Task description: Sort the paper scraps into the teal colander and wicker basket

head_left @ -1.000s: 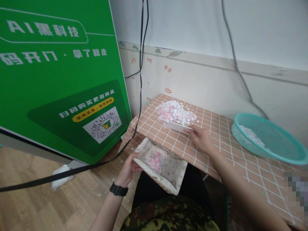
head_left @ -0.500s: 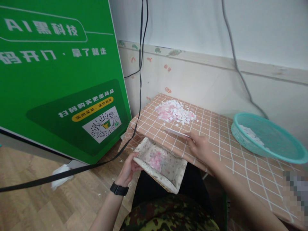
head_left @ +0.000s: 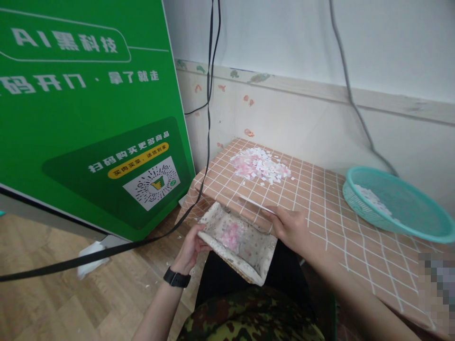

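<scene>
My left hand (head_left: 192, 246) grips the left rim of a fabric-lined basket (head_left: 261, 258), which is tilted under the front edge of the table. A small clump of pink pieces (head_left: 230, 236) lies inside it. A thin flat white card (head_left: 254, 203) is pinched in my right hand (head_left: 288, 227), at the table's edge just above the basket. Farther back on the checked tablecloth (head_left: 313, 199) spreads a pile of white and pink paper bits (head_left: 259, 165).
A turquoise plastic basket (head_left: 401, 203) with white bits in it stands at the table's right. A black strap (head_left: 142, 244) hangs across the left side, before a green cabinet (head_left: 88, 118). Behind the table is a wall with a grey cable (head_left: 350, 90).
My right hand has drawn the card toward me, from the tabletop to the edge over the basket. My left hand and the basket have barely moved.
</scene>
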The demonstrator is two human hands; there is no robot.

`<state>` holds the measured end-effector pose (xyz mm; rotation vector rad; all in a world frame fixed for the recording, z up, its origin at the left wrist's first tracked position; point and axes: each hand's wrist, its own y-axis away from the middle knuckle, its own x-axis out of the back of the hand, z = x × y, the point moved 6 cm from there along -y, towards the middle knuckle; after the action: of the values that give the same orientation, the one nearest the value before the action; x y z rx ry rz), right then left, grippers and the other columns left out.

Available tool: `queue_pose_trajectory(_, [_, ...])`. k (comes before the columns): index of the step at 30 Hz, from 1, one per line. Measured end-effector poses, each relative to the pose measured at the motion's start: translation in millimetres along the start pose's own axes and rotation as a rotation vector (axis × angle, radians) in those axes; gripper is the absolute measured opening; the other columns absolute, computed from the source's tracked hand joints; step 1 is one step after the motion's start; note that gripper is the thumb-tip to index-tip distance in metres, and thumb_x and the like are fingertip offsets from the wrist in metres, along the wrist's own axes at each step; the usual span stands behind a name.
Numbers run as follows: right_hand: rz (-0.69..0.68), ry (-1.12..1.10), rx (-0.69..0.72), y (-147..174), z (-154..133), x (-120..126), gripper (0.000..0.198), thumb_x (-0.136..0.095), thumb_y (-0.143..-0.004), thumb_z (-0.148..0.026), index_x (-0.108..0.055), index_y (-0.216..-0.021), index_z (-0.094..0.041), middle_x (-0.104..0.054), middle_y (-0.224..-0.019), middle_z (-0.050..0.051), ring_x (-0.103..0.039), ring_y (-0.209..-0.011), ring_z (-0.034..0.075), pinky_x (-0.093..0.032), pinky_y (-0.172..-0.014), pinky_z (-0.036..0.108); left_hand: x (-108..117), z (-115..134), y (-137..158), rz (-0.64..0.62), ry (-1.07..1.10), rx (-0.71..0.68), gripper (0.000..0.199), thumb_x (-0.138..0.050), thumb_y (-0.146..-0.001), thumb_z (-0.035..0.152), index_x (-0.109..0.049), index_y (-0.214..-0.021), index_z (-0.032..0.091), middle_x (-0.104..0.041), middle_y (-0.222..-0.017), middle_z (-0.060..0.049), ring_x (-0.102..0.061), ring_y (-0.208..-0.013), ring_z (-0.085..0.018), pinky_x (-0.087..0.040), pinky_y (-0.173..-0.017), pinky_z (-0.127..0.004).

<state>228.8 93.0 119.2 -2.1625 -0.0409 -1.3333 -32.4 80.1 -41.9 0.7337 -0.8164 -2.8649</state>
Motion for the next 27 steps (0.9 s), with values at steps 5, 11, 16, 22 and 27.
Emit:
queue_pose_trajectory(5, [0.009, -0.132, -0.028, 5, -8, 7, 0.02, -0.046, -0.088, -0.026, -0.065, -0.088, -0.019, -0.064, -0.061, 0.001, -0.057, -0.051, 0.012, -0.039, -0.051, 0.023, 1, 0, -1, 0.016, -0.003, 0.004, 0.032, -0.061, -0.072, 0.04, -0.061, -0.092, 0.016, -0.068, -0.072, -0.004, -0.064, -0.065, -0.021, -0.053, -0.063, -0.036])
queue_pose_trajectory(11, [0.19, 0.078, -0.122, -26, 32, 11, 0.025, -0.048, -0.088, -0.036, -0.066, -0.088, -0.018, -0.064, -0.062, 0.002, -0.057, -0.052, 0.014, -0.036, -0.051, 0.024, 1, 0, 0, -0.011, -0.008, -0.014, 0.033, -0.058, -0.074, 0.042, -0.061, -0.094, 0.016, -0.069, -0.076, -0.005, -0.064, -0.067, -0.021, -0.052, -0.064, -0.036])
queue_pose_trajectory(16, [0.17, 0.222, -0.121, -48, 54, 1, 0.031, -0.044, -0.089, -0.04, -0.066, -0.086, -0.018, -0.062, -0.058, 0.003, -0.054, -0.049, 0.015, -0.03, -0.049, 0.024, 2, 1, 0, -0.005, -0.015, -0.017, 0.037, -0.059, -0.073, 0.043, -0.061, -0.096, 0.014, -0.069, -0.077, -0.006, -0.064, -0.068, -0.023, -0.053, -0.065, -0.039])
queue_pose_trajectory(22, [0.093, 0.124, -0.098, -57, 56, -10, 0.031, -0.043, -0.089, -0.039, -0.066, -0.084, -0.018, -0.061, -0.058, 0.003, -0.054, -0.052, 0.015, -0.032, -0.052, 0.024, 3, 0, -1, 0.019, -0.008, 0.0, 0.038, -0.059, -0.072, 0.042, -0.061, -0.1, 0.015, -0.07, -0.079, -0.006, -0.065, -0.069, -0.023, -0.053, -0.067, -0.039])
queue_pose_trajectory(27, [0.029, 0.055, -0.081, -56, 63, -4, 0.029, -0.045, -0.088, -0.037, -0.065, -0.081, -0.018, -0.059, -0.056, 0.002, -0.051, -0.049, 0.014, -0.032, -0.051, 0.024, 2, 1, 0, 0.02, -0.002, 0.007, 0.038, -0.06, -0.072, 0.04, -0.061, -0.099, 0.014, -0.069, -0.076, -0.005, -0.064, -0.066, -0.022, -0.052, -0.066, -0.038])
